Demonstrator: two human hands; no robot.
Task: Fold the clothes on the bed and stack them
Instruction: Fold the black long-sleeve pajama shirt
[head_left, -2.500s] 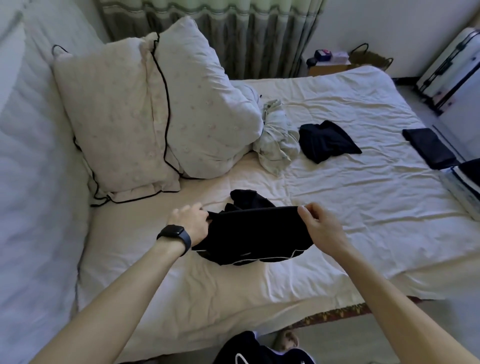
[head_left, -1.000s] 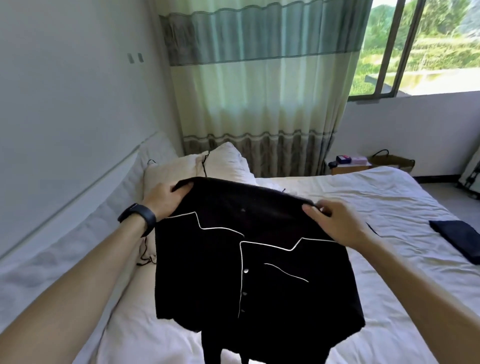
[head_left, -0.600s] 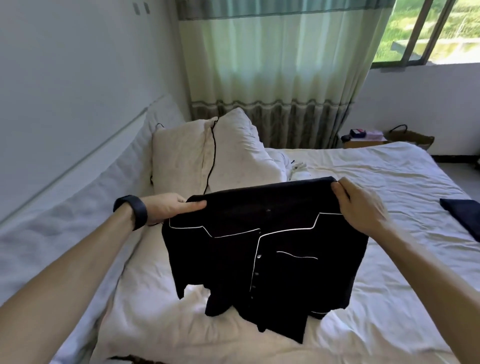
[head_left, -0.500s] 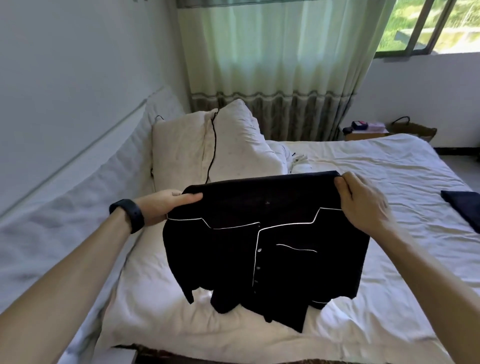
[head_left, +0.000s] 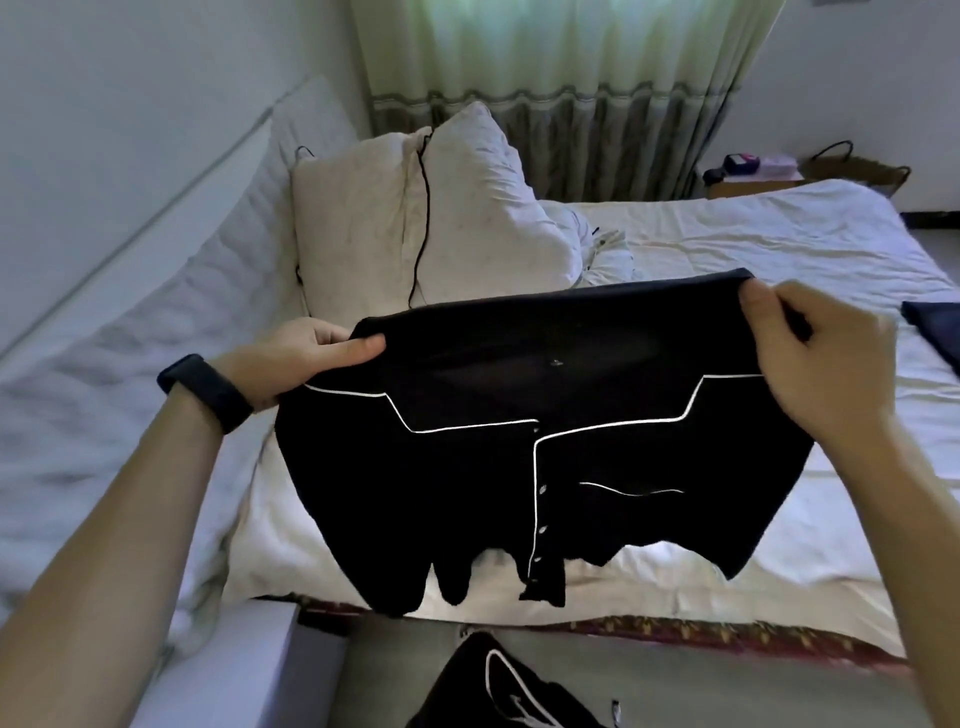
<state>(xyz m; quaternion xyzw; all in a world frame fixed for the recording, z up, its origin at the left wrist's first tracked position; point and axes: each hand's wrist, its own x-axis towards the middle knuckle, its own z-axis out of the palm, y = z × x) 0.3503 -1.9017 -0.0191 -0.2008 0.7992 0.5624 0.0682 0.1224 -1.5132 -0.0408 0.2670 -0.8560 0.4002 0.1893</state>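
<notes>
Lowering toward the bed (head_left: 779, 239) since half a second ago, the black shirt (head_left: 519, 467) is hanging spread, front facing the person, as the left hand (head_left: 306, 358) and right hand (head_left: 821, 364) are pinching its shoulders, likely to lay it flat for folding.

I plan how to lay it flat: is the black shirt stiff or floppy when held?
Probably floppy: the black shirt hangs limp from the left hand and right hand, its hem uneven. Likely light, since both hands pinch its top edge.
</notes>
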